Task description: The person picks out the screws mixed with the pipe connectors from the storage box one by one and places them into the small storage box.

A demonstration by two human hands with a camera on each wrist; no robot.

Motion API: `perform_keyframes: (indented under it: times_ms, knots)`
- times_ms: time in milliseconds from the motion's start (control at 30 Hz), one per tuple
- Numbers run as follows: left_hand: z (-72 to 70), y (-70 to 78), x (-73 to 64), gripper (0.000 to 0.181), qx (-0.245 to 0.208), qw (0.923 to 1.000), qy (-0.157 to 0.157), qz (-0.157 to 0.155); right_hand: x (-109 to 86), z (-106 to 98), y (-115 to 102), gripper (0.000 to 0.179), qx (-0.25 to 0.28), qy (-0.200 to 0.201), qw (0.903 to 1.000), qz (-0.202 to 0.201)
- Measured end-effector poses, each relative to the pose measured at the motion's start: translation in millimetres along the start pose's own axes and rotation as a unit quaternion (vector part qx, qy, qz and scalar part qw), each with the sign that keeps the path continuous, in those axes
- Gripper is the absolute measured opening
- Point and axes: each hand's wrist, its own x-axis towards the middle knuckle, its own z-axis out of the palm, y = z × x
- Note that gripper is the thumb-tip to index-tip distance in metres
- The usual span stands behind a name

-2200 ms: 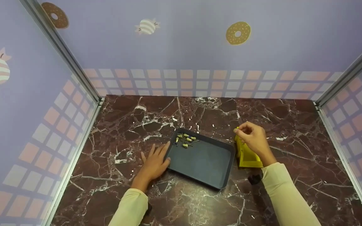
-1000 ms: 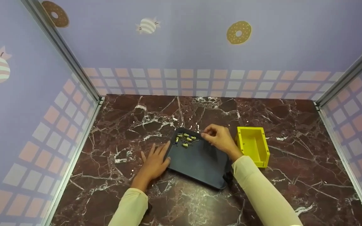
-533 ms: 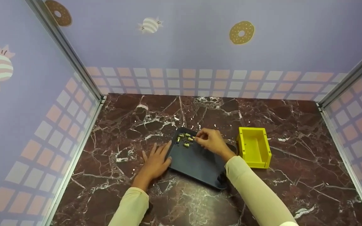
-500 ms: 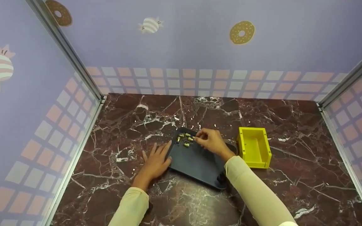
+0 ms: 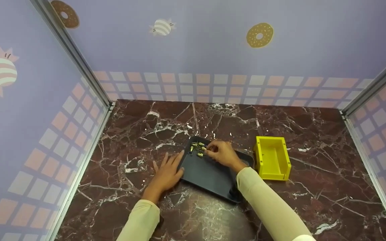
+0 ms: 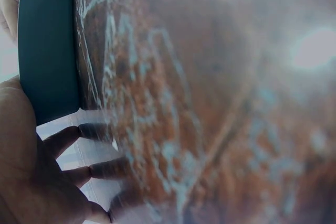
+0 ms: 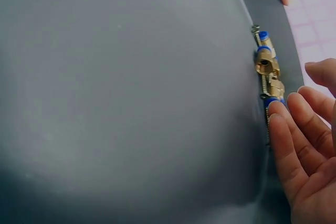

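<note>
A dark grey tray (image 5: 209,175) lies tilted on the marbled tabletop. In its far left corner is a small pile of brass fittings (image 5: 200,154) with blue rings, mixed with thin screws (image 7: 264,85). My right hand (image 5: 224,154) reaches over the tray from the right, its fingertips right at the pile. In the right wrist view its relaxed fingers (image 7: 286,156) come close to a blue ring, with nothing seen pinched between them. My left hand (image 5: 167,172) lies with spread fingers on the table, touching the tray's left edge.
Right of the tray stands a yellow bin (image 5: 272,157), its inside largely visible. White specks and veins mark the tabletop (image 5: 146,134). A purple printed wall (image 5: 209,50) closes off the back, with more walls at both sides.
From over the yellow bin, my right hand has moved left across the tray to the pile of fittings. My left hand has stayed at the tray's edge.
</note>
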Motion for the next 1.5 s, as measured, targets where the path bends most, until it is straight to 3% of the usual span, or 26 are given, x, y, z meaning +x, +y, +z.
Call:
perform_keyframes:
  times_ms: [500, 767, 1500]
  knots:
    - [-0.7, 0.1, -0.4, 0.067, 0.001, 1.0000, 0.003, 0.004, -3.0, 10.7, 8.5, 0.011, -0.017, 0.016, 0.9997, 0.007]
    - [-2.4, 0.1, -0.5, 0.066, -0.002, 0.9999, -0.012, -0.004, -4.2, 11.7, 8.5, 0.012, -0.029, 0.012, 0.9991, 0.030]
    - [-0.3, -0.2, 0.7, 0.067, 0.009, 0.9999, -0.004, -0.001, -5.8, 14.5, 10.5, 0.011, -0.078, 0.007, 0.9961, 0.039]
